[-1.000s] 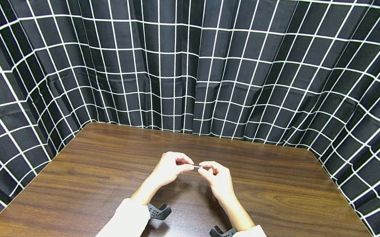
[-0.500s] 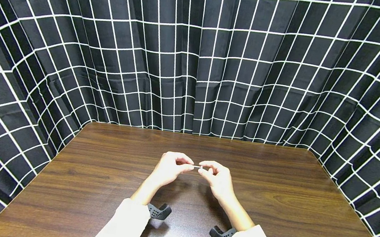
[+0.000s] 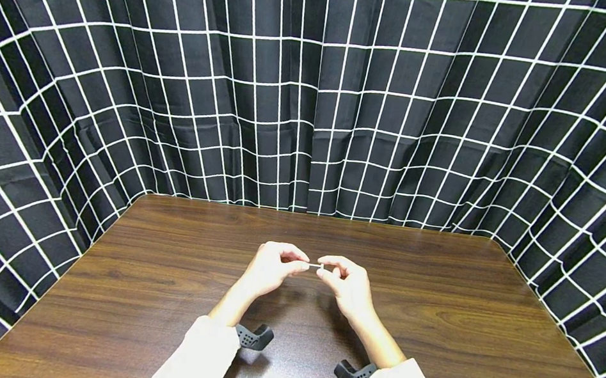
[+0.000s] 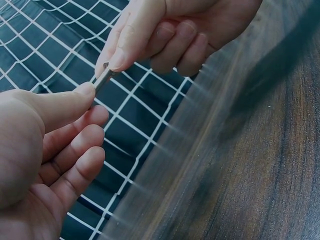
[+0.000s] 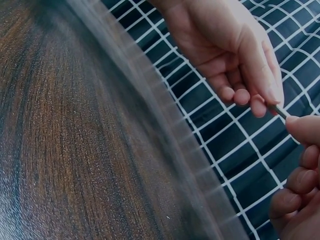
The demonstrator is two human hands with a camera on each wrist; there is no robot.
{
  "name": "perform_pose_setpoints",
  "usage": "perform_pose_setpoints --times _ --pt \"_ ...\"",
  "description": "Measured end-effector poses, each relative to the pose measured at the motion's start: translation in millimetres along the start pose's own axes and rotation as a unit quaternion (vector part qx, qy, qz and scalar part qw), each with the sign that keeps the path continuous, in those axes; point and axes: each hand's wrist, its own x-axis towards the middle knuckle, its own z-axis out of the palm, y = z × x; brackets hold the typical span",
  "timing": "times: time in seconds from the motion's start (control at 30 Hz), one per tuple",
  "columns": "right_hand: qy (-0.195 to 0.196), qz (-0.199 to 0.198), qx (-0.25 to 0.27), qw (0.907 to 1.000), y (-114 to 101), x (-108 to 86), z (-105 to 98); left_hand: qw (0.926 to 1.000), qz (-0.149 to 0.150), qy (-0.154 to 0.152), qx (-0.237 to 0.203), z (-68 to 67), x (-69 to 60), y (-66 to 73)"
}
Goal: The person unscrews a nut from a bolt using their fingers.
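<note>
A small, slim metal bar (image 3: 315, 266) spans the gap between my two hands, above the table. My left hand (image 3: 270, 268) pinches its left end between thumb and index finger; the other fingers curl loosely below in the left wrist view. At the opposite end, the thumb and index finger of my right hand (image 3: 350, 286) hold the bar, where a tiny upright piece shows. Up close in the left wrist view, the bar (image 4: 103, 80) looks grey and shiny. Fingertips cover both ends, so its exact kind cannot be told.
Beneath the hands lies a dark brown wooden table (image 3: 185, 243). Black curtains (image 3: 327, 102) with a white grid stand behind it and at both sides. Each wrist carries a dark grey camera mount (image 3: 254, 337) beside a white sleeve (image 3: 197, 361).
Both arms stay in place. At the right end of the bar, the tiny upright piece shows slightly more, and the right fingertips have shifted very little.
</note>
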Motion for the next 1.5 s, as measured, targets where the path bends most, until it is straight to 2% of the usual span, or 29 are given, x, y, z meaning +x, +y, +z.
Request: perform_pose_setpoints --times 0.17,0.37,0.43,0.57,0.7,0.9,1.03,1.23,1.33,1.5 --pt "0.0 0.002 -0.003 1.0 -6 -0.7 -1 1.0 0.001 0.0 -0.01 -0.9 0.0 1.2" --pt "-0.011 -0.01 -0.005 0.9999 -27 -4.9 -4 0.9999 -0.007 0.0 -0.009 -1.6 -0.1 -0.6" --pt "-0.013 -0.009 -0.019 0.9997 -24 -4.7 -4 0.9999 -0.011 0.001 -0.008 -2.0 -0.4 -1.0" --pt "-0.016 0.0 -0.052 0.9985 -6 -1.1 -2 0.9999 -0.014 0.0 0.002 -2.8 -0.7 -2.2" --pt "-0.025 -0.007 -0.086 0.996 1 0.2 -2 0.9998 -0.019 0.0 0.008 -3.7 -1.6 -4.9" --pt "-0.05 0.011 -0.141 0.9888 3 1.3 -3 0.9991 -0.039 -0.011 0.009 -4.5 -3.0 -7.7" --pt "-0.06 0.005 -0.175 0.9827 5 1.4 -4 0.9984 -0.049 -0.021 0.018 -3.7 -3.2 -12.0" --pt "-0.074 0.002 -0.216 0.9736 9 0.3 -7 0.9952 -0.077 -0.032 0.052 -4.1 -6.1 -17.4" --pt "-0.083 0.013 -0.234 0.9686 11 0.0 -8 0.993 -0.088 -0.034 0.071 -5.1 -7.8 -18.2" --pt "-0.089 0.041 -0.257 0.9614 15 -1.2 -10 0.9917 -0.096 -0.035 0.078 -5.5 -8.8 -17.7"
